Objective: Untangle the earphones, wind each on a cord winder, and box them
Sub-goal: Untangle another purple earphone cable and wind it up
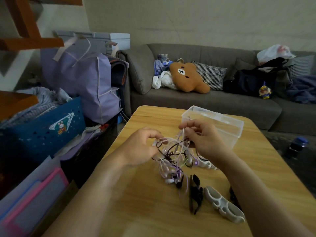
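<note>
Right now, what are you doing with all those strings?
They are earphones, knotted in one bunch of purple, white and black cords over the table. The left hand grips one side of the bunch, and the right hand pinches a pale cord and lifts it. A black winder and a white winder lie unused beside them. The clear box waits behind.

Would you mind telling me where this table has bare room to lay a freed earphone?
Bare wood runs along the table's left side, between the left forearm and the left edge, and beyond the left hand beside the box. The middle is crowded: the tangle, black winder, white winder.
</note>
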